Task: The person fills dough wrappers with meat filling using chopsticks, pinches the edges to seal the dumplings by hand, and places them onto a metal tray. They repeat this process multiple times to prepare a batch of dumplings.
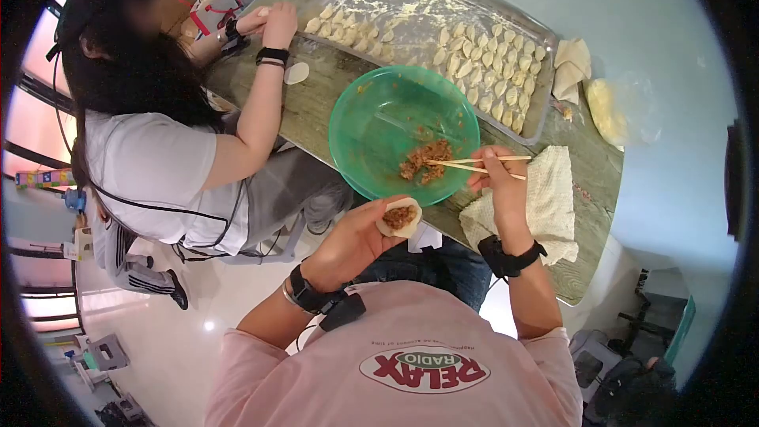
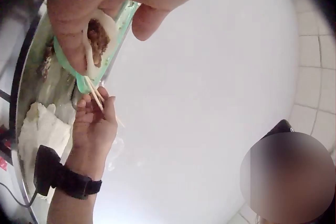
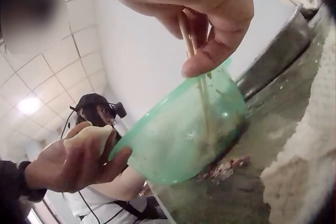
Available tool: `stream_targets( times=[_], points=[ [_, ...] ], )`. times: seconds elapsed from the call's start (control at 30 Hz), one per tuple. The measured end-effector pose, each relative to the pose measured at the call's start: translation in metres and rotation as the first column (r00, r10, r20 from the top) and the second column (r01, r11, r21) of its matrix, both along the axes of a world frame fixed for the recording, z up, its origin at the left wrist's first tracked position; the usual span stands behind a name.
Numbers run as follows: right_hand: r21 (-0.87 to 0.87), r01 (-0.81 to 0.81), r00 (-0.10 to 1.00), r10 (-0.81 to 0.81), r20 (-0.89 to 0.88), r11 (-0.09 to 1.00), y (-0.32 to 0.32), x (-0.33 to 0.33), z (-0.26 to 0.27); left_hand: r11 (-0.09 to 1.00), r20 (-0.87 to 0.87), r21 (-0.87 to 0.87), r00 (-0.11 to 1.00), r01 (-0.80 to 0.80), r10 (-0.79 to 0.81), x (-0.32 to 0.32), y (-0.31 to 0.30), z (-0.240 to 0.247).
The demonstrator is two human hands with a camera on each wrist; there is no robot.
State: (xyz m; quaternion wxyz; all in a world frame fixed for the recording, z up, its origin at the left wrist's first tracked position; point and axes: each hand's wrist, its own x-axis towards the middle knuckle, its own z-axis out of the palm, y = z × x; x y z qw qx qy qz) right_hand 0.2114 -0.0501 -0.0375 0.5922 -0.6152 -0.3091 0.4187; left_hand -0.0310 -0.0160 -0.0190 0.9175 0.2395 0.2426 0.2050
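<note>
Pinching chopsticks point(image 1: 460, 162) are the right fingers point(image 3: 210, 57), left fingers point(image 3: 91, 155) curled round a filled wrapper point(image 1: 402, 217) (pink shirt point(image 1: 424, 369) reads "RELAX RADIO").

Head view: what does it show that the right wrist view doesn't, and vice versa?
Only the head view shows the dumplings on the tray and the filling inside the wrapper. Only the right wrist view shows the tiled ceiling and its lit lamp. Both show the green bowl, the right hand gripping chopsticks, and the left hand holding the wrapper.
</note>
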Motion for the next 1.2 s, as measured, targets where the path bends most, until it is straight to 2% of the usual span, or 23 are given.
stream_targets(
  times=[0.1, 0.17, 0.27, 0.4, 0.5, 0.6, 0.7, 0.77, 0.8, 0.87, 0.9, 0.97, 1.03, 1.1, 1.2],
  points=[
    [0.023, 0.066, 0.997, -0.065, -0.032, 0.998, 0.005, -0.007, -0.007, 0.999, -0.002, 0.003, 0.999, -0.042, 0.042, -0.002, 0.003, -0.006],
    [0.020, 0.048, 0.998, -0.047, -0.046, 0.999, 0.009, -0.011, -0.007, 0.996, -0.009, -0.034, 0.997, -0.080, 0.080, -0.006, 0.006, -0.007],
    [0.062, -0.004, 0.996, 0.009, -0.086, 0.998, 0.017, -0.021, -0.011, 0.990, -0.024, 0.011, 0.990, -0.141, 0.141, -0.014, 0.010, -0.006],
    [0.082, 0.003, 0.996, 0.004, -0.086, 0.997, 0.030, -0.039, -0.008, 0.979, -0.049, 0.011, 0.978, -0.203, 0.203, -0.028, 0.021, -0.010],
    [0.078, -0.073, 0.989, 0.082, -0.121, 0.994, 0.035, -0.047, -0.006, 0.963, -0.081, 0.002, 0.960, -0.270, 0.269, -0.034, 0.023, -0.009],
    [0.087, -0.088, 0.990, 0.097, -0.101, 0.992, 0.026, -0.051, 0.001, 0.977, -0.098, 0.022, 0.972, -0.212, 0.213, -0.035, 0.014, 0.003],
    [0.051, -0.038, 0.979, 0.048, -0.200, 0.998, 0.001, -0.047, 0.001, 0.985, -0.043, -0.015, 0.984, -0.174, 0.173, -0.035, 0.007, 0.009],
    [0.130, -0.009, 0.998, 0.001, 0.064, 0.991, -0.020, -0.046, -0.016, 0.984, -0.024, -0.016, 0.984, -0.177, 0.177, -0.028, 0.005, 0.017],
    [0.126, -0.006, 0.998, -0.003, 0.066, 0.992, -0.029, -0.050, -0.011, 0.984, -0.006, -0.013, 0.985, -0.175, 0.175, -0.022, 0.005, 0.020],
    [0.283, -0.170, 0.940, 0.069, 0.334, 0.944, -0.043, -0.061, 0.011, 0.992, 0.049, 0.000, 0.991, -0.129, 0.128, -0.010, 0.003, 0.028],
    [0.280, -0.160, 0.941, 0.060, 0.334, 0.946, -0.046, -0.063, 0.021, 0.996, 0.101, 0.020, 0.991, -0.086, 0.083, -0.003, 0.003, 0.030],
    [0.316, -0.211, 0.877, 0.037, 0.479, 0.925, -0.050, -0.062, 0.034, 0.999, 0.136, 0.017, 0.990, -0.027, 0.025, 0.010, 0.002, 0.031],
    [0.329, -0.206, 0.864, 0.014, 0.504, 0.922, -0.052, -0.058, 0.030, 1.000, 0.170, 0.016, 0.985, 0.026, -0.028, 0.020, 0.001, 0.029],
    [0.392, -0.236, 0.830, -0.026, 0.558, 0.889, -0.054, -0.055, 0.024, 0.984, 0.099, 0.159, 0.990, 0.081, -0.097, 0.027, 0.000, 0.024],
    [0.418, -0.244, 0.818, -0.045, 0.573, 0.875, -0.055, -0.054, 0.023, 0.983, 0.040, 0.161, 0.994, 0.089, -0.097, 0.034, -0.004, 0.027]
  ],
)
